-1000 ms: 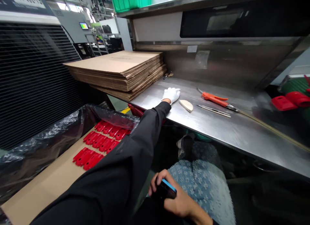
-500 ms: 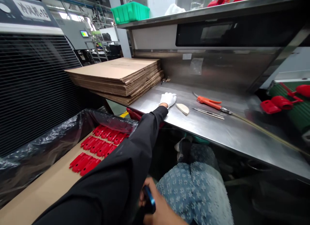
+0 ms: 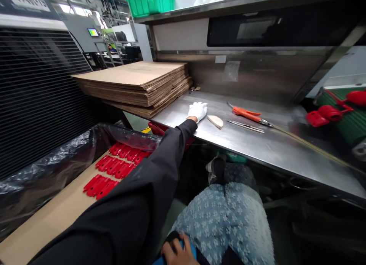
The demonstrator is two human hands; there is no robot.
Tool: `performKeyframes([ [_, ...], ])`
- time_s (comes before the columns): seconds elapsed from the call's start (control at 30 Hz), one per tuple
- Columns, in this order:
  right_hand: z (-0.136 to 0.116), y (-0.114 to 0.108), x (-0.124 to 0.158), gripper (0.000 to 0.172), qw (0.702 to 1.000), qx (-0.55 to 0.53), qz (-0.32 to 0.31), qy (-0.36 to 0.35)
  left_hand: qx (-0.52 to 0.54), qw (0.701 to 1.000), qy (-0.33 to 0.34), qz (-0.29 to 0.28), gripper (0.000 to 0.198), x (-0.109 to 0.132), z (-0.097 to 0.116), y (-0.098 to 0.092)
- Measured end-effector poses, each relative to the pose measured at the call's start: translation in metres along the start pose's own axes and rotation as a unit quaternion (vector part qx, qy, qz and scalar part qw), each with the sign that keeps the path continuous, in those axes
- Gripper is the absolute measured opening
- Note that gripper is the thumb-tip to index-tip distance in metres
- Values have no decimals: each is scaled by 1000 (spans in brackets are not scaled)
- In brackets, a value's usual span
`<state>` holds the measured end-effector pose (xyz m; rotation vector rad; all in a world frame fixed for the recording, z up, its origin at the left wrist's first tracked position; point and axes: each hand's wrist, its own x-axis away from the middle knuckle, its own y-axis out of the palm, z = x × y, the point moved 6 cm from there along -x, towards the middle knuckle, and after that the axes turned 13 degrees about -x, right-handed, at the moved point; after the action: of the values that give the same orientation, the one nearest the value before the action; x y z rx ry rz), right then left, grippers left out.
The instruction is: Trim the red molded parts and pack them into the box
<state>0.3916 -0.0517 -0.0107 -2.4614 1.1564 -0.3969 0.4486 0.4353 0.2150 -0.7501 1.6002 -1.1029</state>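
My left hand [image 3: 197,110], in a white glove, lies on the steel bench top with its fingers stretched out. I see nothing in it. Just to its right is a pale half-round pad [image 3: 215,121]. Two thin pointed sticks [image 3: 246,126] lie beyond that, below an orange air blow gun [image 3: 246,112] on a hose. Low at the bottom edge, my bare right hand [image 3: 178,253] has its fingers curled over something black and blue, mostly cut off by the frame, whose kind I cannot make out.
A stack of flat cardboard sheets [image 3: 137,82] covers the bench's left end. At lower left, several red parts [image 3: 114,164] lie in rows on cardboard in a plastic-lined box. A green bin [image 3: 151,3] stands on the shelf. Red parts [image 3: 326,114] sit at the right.
My right hand has moved down toward my lap with the black and blue thing. My left hand stays in place on the bench. The view has tipped slightly downward.
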Motion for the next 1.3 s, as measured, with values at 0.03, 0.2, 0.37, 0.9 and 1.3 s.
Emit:
performKeyframes([
  [0.03, -6, -5, -3, 20, 999, 23, -17, -25, -1, 1000, 4, 10, 41, 3, 0, -3],
  [0.2, -25, -43, -5, 10, 983, 123, -102, -95, -12, 999, 20, 37, 41, 20, -3, -13],
  [0.37, -33, -94, 6, 53, 968, 125, -190, -108, -19, 999, 19, 39, 38, 24, -3, -14],
  [0.9, -13, -112, -6, 100, 985, 35, -161, 43, -18, 999, -9, 28, 40, 7, -3, -6],
  [1.3, -11, -111, -11, 41, 969, 70, -234, 31, -14, 999, -19, 34, 38, -15, -9, 0],
])
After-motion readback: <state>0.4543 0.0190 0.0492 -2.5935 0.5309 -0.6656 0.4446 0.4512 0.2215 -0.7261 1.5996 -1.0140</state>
